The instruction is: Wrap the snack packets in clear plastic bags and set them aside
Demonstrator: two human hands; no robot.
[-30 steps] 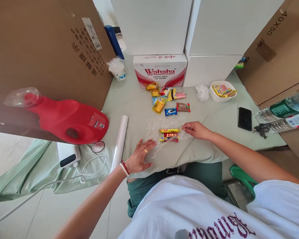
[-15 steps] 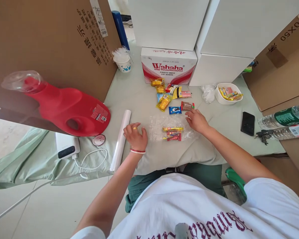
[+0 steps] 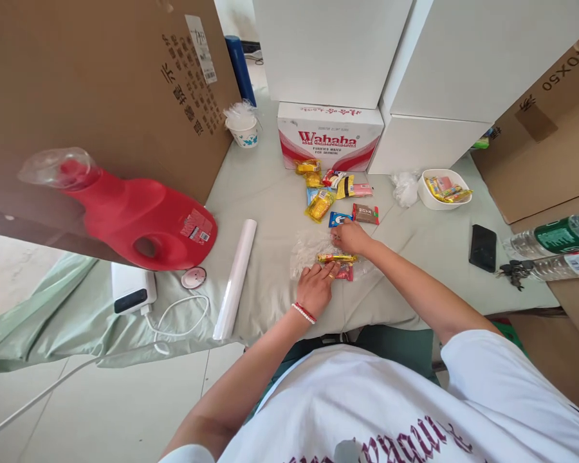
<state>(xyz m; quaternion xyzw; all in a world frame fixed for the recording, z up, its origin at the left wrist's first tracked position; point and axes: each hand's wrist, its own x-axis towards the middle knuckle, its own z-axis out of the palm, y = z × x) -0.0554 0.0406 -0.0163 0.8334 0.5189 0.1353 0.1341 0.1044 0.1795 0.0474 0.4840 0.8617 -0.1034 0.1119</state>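
Note:
Wrinkled clear plastic film (image 3: pixel 302 251) lies flat on the cloth-covered table, bearing a yellow snack packet (image 3: pixel 336 258) and a red packet (image 3: pixel 346 272). My left hand (image 3: pixel 315 288) rests over the film's near part, fingers stretched onto these packets and partly covering them. At the film's far edge is my right hand (image 3: pixel 352 238), its fingers bent down together beside a small blue packet (image 3: pixel 339 218); whatever the fingertips pinch is hidden. A brown packet (image 3: pixel 365 213) lies just beyond. Farther back are several more snacks, including a yellow-wrapped one (image 3: pixel 320 205).
A Wahaha carton (image 3: pixel 330 138) stands behind the snacks. To the left are a white roll (image 3: pixel 235 280), a red jug (image 3: pixel 149 222) and a power bank (image 3: pixel 132 289). On the right sit a white bowl (image 3: pixel 444 204) of snacks, a phone (image 3: pixel 483 247) and plastic bottles (image 3: pixel 554 236).
My left hand has moved right, from beside the roll onto the packets on the film. My right hand has shifted left from the brown packet to beside the blue one.

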